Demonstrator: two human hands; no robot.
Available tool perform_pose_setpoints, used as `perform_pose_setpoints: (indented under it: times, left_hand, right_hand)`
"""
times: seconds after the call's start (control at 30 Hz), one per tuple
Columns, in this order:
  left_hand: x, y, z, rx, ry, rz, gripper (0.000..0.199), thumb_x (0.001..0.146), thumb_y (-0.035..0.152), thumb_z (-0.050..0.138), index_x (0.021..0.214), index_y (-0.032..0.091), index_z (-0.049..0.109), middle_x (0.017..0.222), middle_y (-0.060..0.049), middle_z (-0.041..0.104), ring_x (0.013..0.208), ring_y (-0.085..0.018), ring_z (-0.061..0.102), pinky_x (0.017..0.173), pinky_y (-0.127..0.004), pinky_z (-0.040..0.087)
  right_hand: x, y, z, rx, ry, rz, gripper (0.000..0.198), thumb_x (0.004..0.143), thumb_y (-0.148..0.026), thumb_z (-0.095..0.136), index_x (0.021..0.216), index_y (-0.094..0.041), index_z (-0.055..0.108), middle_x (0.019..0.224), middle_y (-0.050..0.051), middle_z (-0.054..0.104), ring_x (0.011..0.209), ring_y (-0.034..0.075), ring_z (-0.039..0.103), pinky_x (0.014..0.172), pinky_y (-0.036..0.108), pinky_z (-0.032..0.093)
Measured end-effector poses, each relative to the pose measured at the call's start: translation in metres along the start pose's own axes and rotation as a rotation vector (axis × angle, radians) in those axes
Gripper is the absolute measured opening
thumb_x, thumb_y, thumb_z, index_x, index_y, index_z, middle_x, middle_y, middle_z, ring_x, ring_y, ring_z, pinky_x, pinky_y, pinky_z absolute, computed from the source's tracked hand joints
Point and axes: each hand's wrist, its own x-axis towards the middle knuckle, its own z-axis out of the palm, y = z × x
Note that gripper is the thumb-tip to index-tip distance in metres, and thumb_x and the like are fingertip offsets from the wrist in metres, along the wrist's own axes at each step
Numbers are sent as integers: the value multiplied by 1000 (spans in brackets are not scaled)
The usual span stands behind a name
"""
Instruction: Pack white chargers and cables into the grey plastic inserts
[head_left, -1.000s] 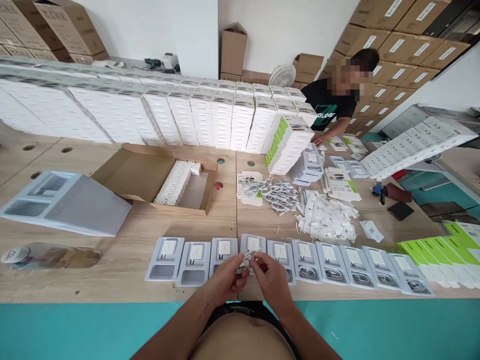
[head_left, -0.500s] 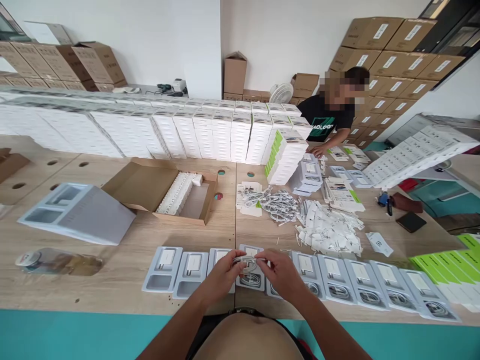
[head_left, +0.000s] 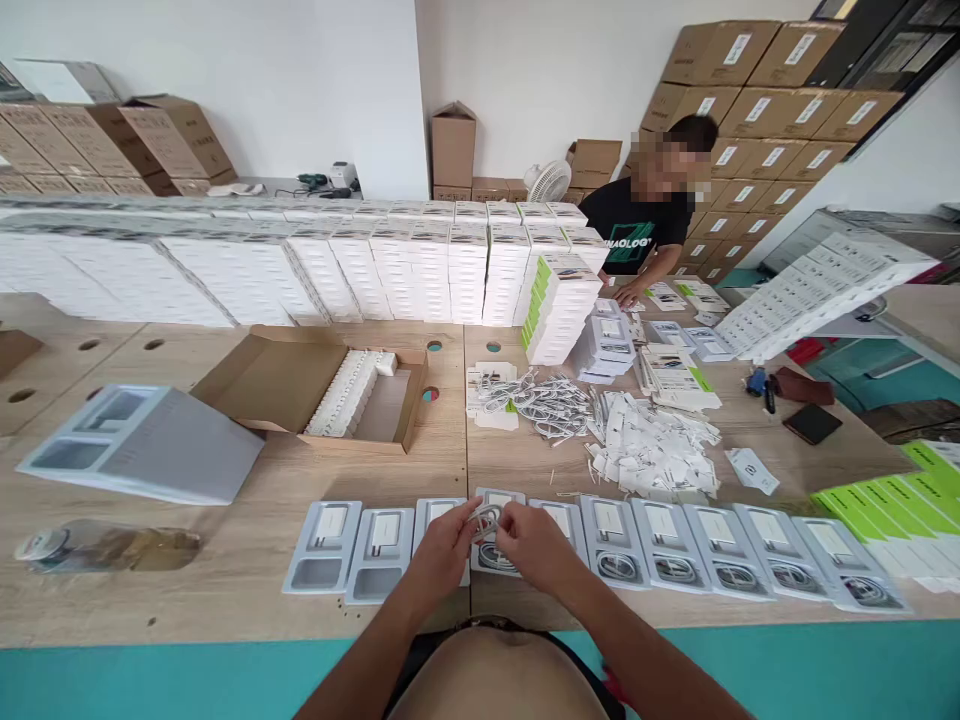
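Observation:
Between my two hands is a coiled white cable (head_left: 486, 518), held above the row of trays near the table's front edge. My left hand (head_left: 448, 545) is closed on the coil's left side. The fingers of my right hand (head_left: 529, 540) pinch its right side. Just below them lies a grey plastic tray (head_left: 499, 495) with another coiled cable (head_left: 495, 558) in its lower compartment. Trays to the right hold a white charger (head_left: 609, 517) above and a coiled cable (head_left: 617, 567) below. On the left, a tray (head_left: 322, 575) has a charger on top and a bare lower compartment.
Ahead lie a heap of loose cables (head_left: 555, 405) and a pile of small white pieces (head_left: 652, 445). An open carton (head_left: 409, 400), stacked trays (head_left: 195, 445) and a plastic bottle (head_left: 105, 545) are at left. White boxes (head_left: 375, 270) form a wall behind. A co-worker (head_left: 637, 230) stands across the table.
My right hand has drawn a little left and closer round the coil, which now looks more upright. The whole view has shifted slightly. The co-worker's hand remains by the stacked trays.

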Motion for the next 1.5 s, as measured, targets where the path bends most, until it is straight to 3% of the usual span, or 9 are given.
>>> perform_pose_setpoints:
  times: [0.13, 0.23, 0.33, 0.63, 1.0, 1.13, 1.23, 1.37, 1.5]
  left_hand:
    - [-2, 3, -5, 56, -4, 53, 41, 96, 31, 36, 129, 21, 59, 88, -4, 70, 69, -16, 59, 71, -27, 46]
    - [-2, 6, -3, 78, 40, 106, 37, 97, 30, 35, 119, 22, 64, 88, -4, 70, 72, -16, 59, 69, -26, 45]
    - [0, 4, 3, 67, 57, 111, 35, 98, 30, 34, 110, 21, 66, 86, -3, 69, 70, -16, 59, 68, -26, 45]
    - [-1, -12, 6, 179, 116, 148, 34, 95, 25, 37, 112, 18, 65, 91, -8, 68, 80, -21, 60, 75, -32, 45]
    - [3, -18, -1, -434, -58, 21, 33, 92, 35, 49, 110, 17, 70, 77, -2, 65, 73, -17, 56, 73, -28, 46]
    - [4, -21, -3, -560, -123, -23, 33, 88, 33, 56, 113, 17, 70, 84, -3, 67, 75, -16, 56, 74, -27, 47]
    - [-1, -25, -9, -573, -184, -60, 35, 88, 33, 57, 116, 17, 69, 95, -5, 70, 81, -17, 59, 79, -29, 49]
    - [-16, -51, -18, -238, -234, -28, 37, 92, 33, 50, 125, 23, 65, 105, -6, 70, 98, -22, 62, 85, -31, 50]
    - [-31, -95, -19, 311, -103, 248, 38, 96, 25, 39, 126, 28, 63, 121, -8, 66, 109, -21, 60, 95, -36, 47]
  right_hand:
    - [5, 7, 10, 283, -24, 72, 16, 86, -30, 42, 74, -23, 48, 53, -3, 62, 44, 12, 54, 45, 22, 39]
    - [6, 6, 24, 635, 35, 133, 20, 85, -41, 49, 78, -23, 48, 57, -3, 64, 45, 13, 57, 43, 23, 41]
    - [4, 7, 37, 791, 94, 142, 24, 83, -47, 55, 81, -23, 50, 63, -1, 68, 52, 16, 62, 46, 25, 47]
    - [-5, -3, 48, 713, 169, 53, 28, 86, -51, 56, 84, -23, 53, 72, 3, 71, 64, 19, 69, 55, 28, 52]
    - [3, 10, 57, 948, 31, 223, 37, 75, -54, 65, 79, -18, 57, 67, 4, 70, 53, 15, 60, 42, 23, 36]
    - [4, 14, 55, 822, 141, 187, 30, 69, -45, 73, 77, -19, 61, 73, 2, 66, 60, 14, 57, 55, 26, 44]
    - [5, 21, 62, 731, 161, 123, 35, 67, -35, 74, 95, -22, 59, 91, 1, 65, 70, 15, 59, 66, 29, 49]
    - [3, 34, 76, 629, -89, 70, 35, 68, -30, 70, 100, -22, 59, 87, 0, 65, 71, 15, 60, 69, 30, 50]
    - [-1, 47, 76, 500, -123, 114, 29, 73, -40, 66, 93, -19, 65, 89, 4, 67, 77, 18, 61, 76, 33, 49]
